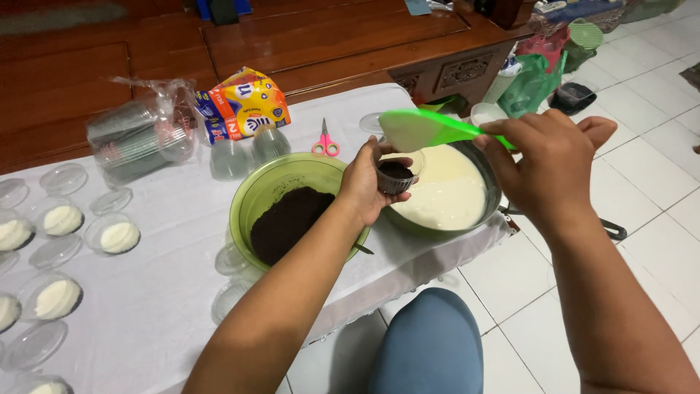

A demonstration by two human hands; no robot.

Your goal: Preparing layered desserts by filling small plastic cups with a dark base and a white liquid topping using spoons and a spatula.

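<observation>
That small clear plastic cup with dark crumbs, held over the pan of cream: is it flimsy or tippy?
The small clear plastic cup looks thin-walled, so it would probably flex if squeezed. With only dark crumbs in it, it is likely light and easy to tip. The left hand wraps its side, which seems a sensible hold.

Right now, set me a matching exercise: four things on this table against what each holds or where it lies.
Things:
1. green bowl
2. pan
3. small cup
4. pink scissors

States:
A. held in the left hand, dark crumbs inside
B. filled with pale cream
C. lying flat on the white cloth, behind the bowl
D. part-filled with dark crumbs

Pairs: 1-D, 2-B, 3-A, 4-C
</observation>
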